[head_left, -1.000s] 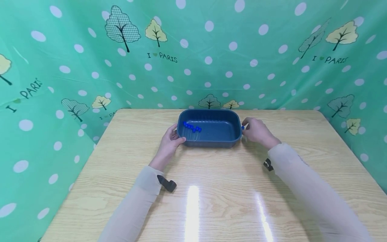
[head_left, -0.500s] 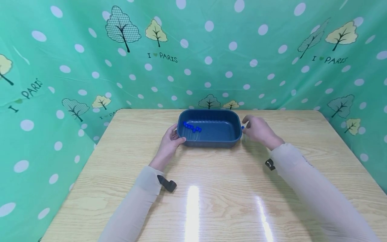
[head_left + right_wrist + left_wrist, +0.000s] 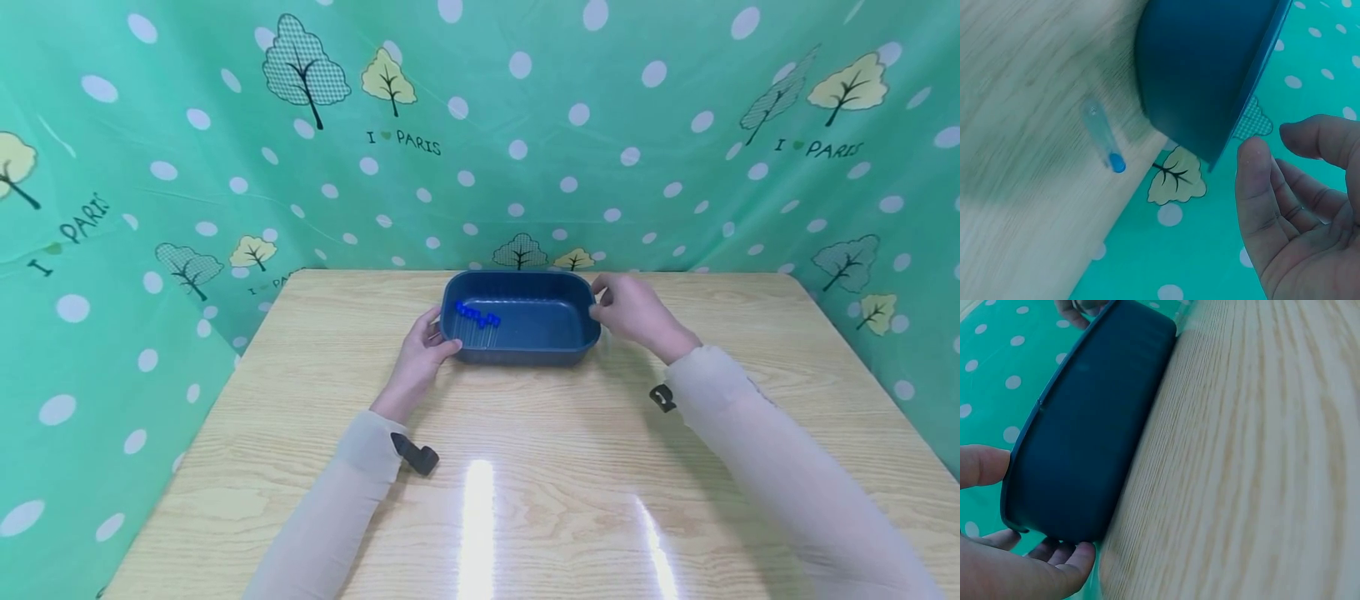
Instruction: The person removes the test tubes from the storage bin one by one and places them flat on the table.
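A dark blue plastic basin point(image 3: 536, 325) stands at the back middle of the table. Inside, along its left part, lie several clear tubes with blue caps point(image 3: 470, 314) side by side. My left hand point(image 3: 415, 362) grips the basin's left end, thumb on the rim and fingers against the outer wall, as the left wrist view also shows. My right hand point(image 3: 633, 312) is at the right rim, thumb and forefinger apart with nothing between them. In the right wrist view one clear blue-capped tube point(image 3: 1100, 128) is on the table beside the basin; in the head view the hand hides it.
The wooden table point(image 3: 540, 425) reaches back to a green dotted curtain point(image 3: 517, 192) just behind the basin. Black wrist straps point(image 3: 414, 455) show at both sleeve cuffs.
My right hand has moved up and slightly left from beside the blue-capped tube to the basin's right rim, covering the cap. The left hand and basin have stayed in place.
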The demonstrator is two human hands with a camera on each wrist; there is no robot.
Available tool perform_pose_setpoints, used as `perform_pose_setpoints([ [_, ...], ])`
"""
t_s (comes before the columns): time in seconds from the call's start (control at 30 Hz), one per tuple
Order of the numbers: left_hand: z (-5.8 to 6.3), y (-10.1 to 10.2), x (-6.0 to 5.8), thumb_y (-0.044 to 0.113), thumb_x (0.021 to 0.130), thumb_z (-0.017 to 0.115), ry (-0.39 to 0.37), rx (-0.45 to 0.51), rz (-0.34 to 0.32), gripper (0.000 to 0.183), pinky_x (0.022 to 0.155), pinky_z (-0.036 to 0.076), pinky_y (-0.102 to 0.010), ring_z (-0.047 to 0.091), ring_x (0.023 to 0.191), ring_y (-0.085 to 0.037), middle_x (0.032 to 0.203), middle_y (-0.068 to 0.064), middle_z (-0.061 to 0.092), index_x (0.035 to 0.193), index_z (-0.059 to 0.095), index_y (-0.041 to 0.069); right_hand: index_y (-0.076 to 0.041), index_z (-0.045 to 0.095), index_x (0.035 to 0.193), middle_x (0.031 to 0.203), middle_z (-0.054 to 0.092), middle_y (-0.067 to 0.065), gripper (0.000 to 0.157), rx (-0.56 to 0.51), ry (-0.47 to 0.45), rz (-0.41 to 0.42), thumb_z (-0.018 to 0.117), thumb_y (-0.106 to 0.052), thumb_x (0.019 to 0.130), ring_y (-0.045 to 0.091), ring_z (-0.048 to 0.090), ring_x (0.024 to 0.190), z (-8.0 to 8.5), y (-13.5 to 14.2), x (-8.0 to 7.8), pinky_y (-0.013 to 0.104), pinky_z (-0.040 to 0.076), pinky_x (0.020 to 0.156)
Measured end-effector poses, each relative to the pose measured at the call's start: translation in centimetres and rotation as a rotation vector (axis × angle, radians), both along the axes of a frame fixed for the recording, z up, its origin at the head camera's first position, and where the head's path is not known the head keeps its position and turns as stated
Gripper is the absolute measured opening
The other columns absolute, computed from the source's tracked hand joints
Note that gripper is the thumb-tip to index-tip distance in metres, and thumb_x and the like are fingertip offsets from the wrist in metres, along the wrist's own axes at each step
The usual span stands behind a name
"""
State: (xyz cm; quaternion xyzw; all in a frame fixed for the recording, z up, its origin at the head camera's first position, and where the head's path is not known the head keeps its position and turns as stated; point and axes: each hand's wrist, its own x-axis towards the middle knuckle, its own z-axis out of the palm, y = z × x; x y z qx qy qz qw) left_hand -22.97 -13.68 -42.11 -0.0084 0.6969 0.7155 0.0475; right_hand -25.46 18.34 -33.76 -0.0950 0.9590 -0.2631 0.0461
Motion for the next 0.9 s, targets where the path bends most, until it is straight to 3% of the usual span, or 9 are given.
perform_pose_setpoints([
  [0.33,0.2,0.0,0.0,-0.002,0.086,0.064,-0.001,-0.002,0.01,0.072,0.105,0.041,-0.038,0.041,0.132,-0.03,0.144,-0.02,0.04,0.148,0.03,0.011,0.002,0.055,0.121,0.094,0.063,0.015,0.033,-0.053,-0.002,0.028,0.06,-0.012,0.091,0.026,0.061,0.078,-0.2,-2.3,0.1,0.032,0.055,0.059],
  [0.9,-0.2,-0.1,-0.3,-0.002,0.086,0.064,-0.004,0.02,-0.003,0.072,0.106,0.04,-0.04,0.04,0.133,-0.03,0.144,-0.02,0.039,0.149,0.031,0.013,0.0,0.056,0.123,0.093,0.062,0.01,0.037,-0.031,-0.029,0.101,0.063,-0.017,0.091,0.021,0.058,0.071,-0.8,-5.7,-0.1,0.032,0.051,0.062],
])
